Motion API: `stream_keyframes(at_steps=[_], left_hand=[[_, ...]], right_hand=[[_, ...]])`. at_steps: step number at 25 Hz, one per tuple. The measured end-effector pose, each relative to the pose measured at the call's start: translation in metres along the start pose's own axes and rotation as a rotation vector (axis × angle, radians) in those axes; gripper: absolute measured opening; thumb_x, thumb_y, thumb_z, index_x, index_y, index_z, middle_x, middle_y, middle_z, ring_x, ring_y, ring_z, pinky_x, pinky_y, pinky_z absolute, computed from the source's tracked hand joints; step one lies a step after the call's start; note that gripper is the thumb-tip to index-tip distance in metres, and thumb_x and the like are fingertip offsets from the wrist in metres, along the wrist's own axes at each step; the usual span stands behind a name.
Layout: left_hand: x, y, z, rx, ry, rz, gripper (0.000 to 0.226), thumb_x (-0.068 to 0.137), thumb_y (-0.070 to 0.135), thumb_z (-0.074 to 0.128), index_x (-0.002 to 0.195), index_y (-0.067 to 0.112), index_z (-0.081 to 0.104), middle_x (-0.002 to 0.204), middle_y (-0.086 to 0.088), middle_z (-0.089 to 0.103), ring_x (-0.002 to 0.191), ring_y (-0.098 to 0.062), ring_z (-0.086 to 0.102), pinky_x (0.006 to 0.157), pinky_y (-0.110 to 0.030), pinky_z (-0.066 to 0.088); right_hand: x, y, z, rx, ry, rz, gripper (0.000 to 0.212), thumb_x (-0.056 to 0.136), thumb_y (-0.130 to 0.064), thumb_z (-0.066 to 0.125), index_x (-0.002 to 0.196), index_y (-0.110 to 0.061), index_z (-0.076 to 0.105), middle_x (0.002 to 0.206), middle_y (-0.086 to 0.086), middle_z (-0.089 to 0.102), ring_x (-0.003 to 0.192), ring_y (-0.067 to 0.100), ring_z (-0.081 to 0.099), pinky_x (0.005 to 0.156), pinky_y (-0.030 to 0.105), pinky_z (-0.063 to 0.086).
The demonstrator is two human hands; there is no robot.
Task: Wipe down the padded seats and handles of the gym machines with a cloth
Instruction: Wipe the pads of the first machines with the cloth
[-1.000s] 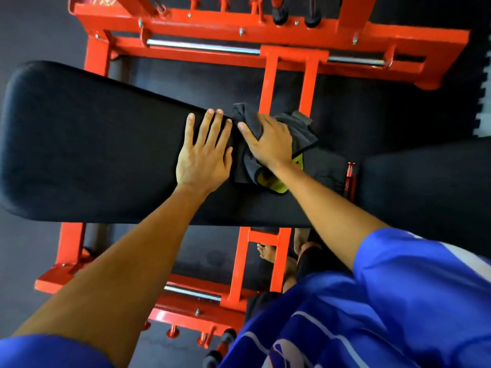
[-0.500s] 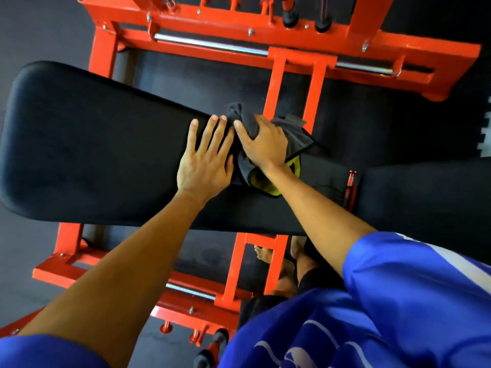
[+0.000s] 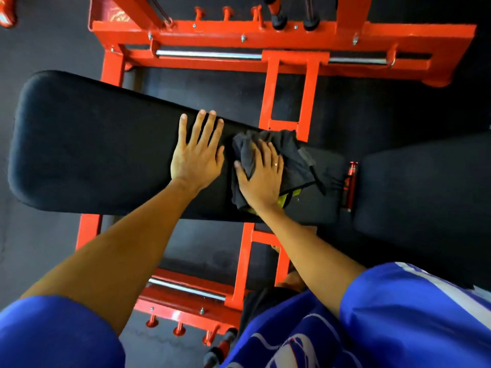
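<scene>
Cloth (image 3: 292, 155), dark and crumpled, lies on the black padded bench (image 3: 93, 144) just right of centre frame. The right hand (image 3: 261, 179) presses it down, fingers fairly straight, a fold bunched beside the thumb. The left hand (image 3: 196, 158) rests flat and relaxed just beside it. The pad's long axis runs left to right, and its longest bare stretch lies leftward, past the left hand.

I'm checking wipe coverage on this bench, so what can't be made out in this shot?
Head view:
- Part of the long pad: covered by the cloth and right hand.
- The cloth's yellow-green part: mostly under the right hand.
- The second pad: cut off by the right edge.
- The black-tipped bars: cut off by the top edge.
- Wet or dry areas: pads too dark to tell.
</scene>
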State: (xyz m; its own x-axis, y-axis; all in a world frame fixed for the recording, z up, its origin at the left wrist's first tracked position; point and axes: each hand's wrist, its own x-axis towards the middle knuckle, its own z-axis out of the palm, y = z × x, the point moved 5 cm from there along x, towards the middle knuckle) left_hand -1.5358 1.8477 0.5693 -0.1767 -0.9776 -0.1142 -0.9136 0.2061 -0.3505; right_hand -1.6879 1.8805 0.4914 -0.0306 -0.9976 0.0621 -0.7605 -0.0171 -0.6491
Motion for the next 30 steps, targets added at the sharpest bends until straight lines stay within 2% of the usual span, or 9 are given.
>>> stream_keyframes(at_steps=[3,6,9,15,19,22,26,28,30], left_hand=[[-0.003,-0.001,-0.003,0.006,0.001,0.038,0.061,0.108,0.037,0.029,0.161,0.007,0.021,0.168,-0.013,0.019,0.156,-0.032,0.013,0.126,-0.057,0.004],[-0.010,0.012,-0.002,0.009,0.000,0.098,0.059,0.108,0.033,0.034,0.160,0.007,0.024,0.168,-0.014,0.021,0.156,-0.032,0.015,0.127,-0.055,0.005],[-0.020,0.031,0.004,-0.002,-0.033,0.110,0.063,0.103,0.027,0.039,0.159,0.004,0.023,0.168,-0.016,0.019,0.156,-0.034,0.014,0.127,-0.055,0.008],[-0.003,0.074,0.012,-0.041,-0.103,0.273,0.066,0.095,0.025,0.048,0.157,0.007,0.033,0.166,-0.015,0.025,0.155,-0.032,0.017,0.127,-0.054,0.006],[0.005,0.082,0.016,-0.021,-0.101,0.250,0.064,0.098,0.030,0.040,0.159,0.014,0.030,0.168,-0.012,0.020,0.156,-0.032,0.013,0.126,-0.056,0.008],[0.003,0.080,0.018,-0.008,-0.093,0.232,0.063,0.099,0.031,0.035,0.159,0.014,0.030,0.168,-0.012,0.020,0.156,-0.032,0.013,0.126,-0.056,0.009],[0.010,0.091,0.018,0.031,-0.127,0.209,0.064,0.098,0.035,0.041,0.157,0.012,0.031,0.165,-0.014,0.025,0.154,-0.036,0.017,0.125,-0.059,0.009],[0.018,0.104,0.018,0.011,-0.122,0.186,0.065,0.096,0.035,0.040,0.156,0.011,0.032,0.163,-0.016,0.029,0.152,-0.037,0.021,0.124,-0.060,0.012],[0.023,0.110,0.021,-0.019,-0.093,0.191,0.065,0.099,0.037,0.035,0.158,0.012,0.030,0.165,-0.015,0.027,0.153,-0.035,0.019,0.124,-0.060,0.011]], right_hand=[[-0.047,0.049,-0.009,-0.075,-0.090,-0.031,0.062,0.099,-0.057,0.054,0.150,-0.023,0.052,0.158,0.006,0.046,0.149,0.032,0.037,0.122,0.049,0.026],[-0.040,0.091,-0.013,-0.102,-0.050,0.245,0.066,0.097,-0.061,0.047,0.148,-0.021,0.055,0.154,0.011,0.051,0.145,0.039,0.043,0.118,0.059,0.032],[-0.022,0.065,-0.005,-0.022,-0.057,0.506,0.066,0.099,-0.059,0.041,0.151,-0.020,0.052,0.156,0.013,0.048,0.147,0.040,0.039,0.120,0.061,0.026],[-0.089,0.060,-0.017,-0.037,-0.124,0.025,0.064,0.094,-0.060,0.057,0.149,-0.027,0.053,0.160,0.003,0.044,0.150,0.030,0.035,0.124,0.049,0.024],[-0.104,0.135,-0.023,-0.098,-0.060,0.277,0.060,0.093,-0.055,0.060,0.144,-0.023,0.058,0.157,0.006,0.048,0.145,0.034,0.042,0.118,0.057,0.033],[-0.101,0.116,-0.013,-0.059,0.059,0.500,0.059,0.092,-0.049,0.052,0.141,-0.018,0.061,0.153,0.010,0.053,0.144,0.037,0.044,0.115,0.062,0.034],[-0.102,0.043,-0.007,-0.001,0.041,0.294,0.055,0.094,-0.046,0.054,0.142,-0.019,0.061,0.154,0.007,0.053,0.147,0.032,0.041,0.122,0.052,0.026],[-0.112,0.068,-0.012,-0.035,0.032,0.176,0.055,0.092,-0.046,0.059,0.141,-0.020,0.062,0.152,0.005,0.054,0.146,0.030,0.043,0.121,0.050,0.029],[-0.122,0.117,-0.016,-0.110,0.065,0.223,0.056,0.088,-0.045,0.063,0.139,-0.021,0.064,0.149,0.007,0.056,0.140,0.032,0.048,0.115,0.051,0.037]])
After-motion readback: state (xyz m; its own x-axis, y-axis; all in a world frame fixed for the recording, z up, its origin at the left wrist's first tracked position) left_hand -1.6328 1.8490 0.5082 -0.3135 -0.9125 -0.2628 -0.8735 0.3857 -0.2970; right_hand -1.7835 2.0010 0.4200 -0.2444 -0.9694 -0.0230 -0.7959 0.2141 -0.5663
